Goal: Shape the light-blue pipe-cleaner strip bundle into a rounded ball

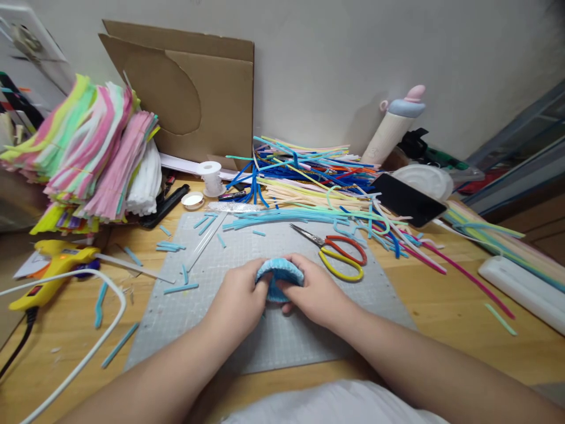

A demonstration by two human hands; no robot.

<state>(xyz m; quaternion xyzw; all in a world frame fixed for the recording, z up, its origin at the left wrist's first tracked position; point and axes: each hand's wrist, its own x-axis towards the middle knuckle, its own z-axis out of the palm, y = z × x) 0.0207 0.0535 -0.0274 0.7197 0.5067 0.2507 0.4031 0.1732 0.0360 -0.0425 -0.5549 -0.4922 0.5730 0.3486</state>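
Observation:
Between both hands, over the grey cutting mat, is a small round blue piece that looks fuzzy and hollow, like a cup made of pipe cleaners. My left hand grips its left side, the thumb pressed inside the rim. On the right side my right hand holds it the same way, thumb at the opening and fingers curled behind and below. Scissors with one red and one yellow handle lie on the mat beyond my right hand. Short cut blue pipe cleaner pieces are scattered left of my hands.
A yellow hot glue gun with a white cable lies at the left. Bundles of coloured pipe cleaners stand behind it. Loose pipe cleaners are heaped at the back, near a phone, a bottle and cardboard.

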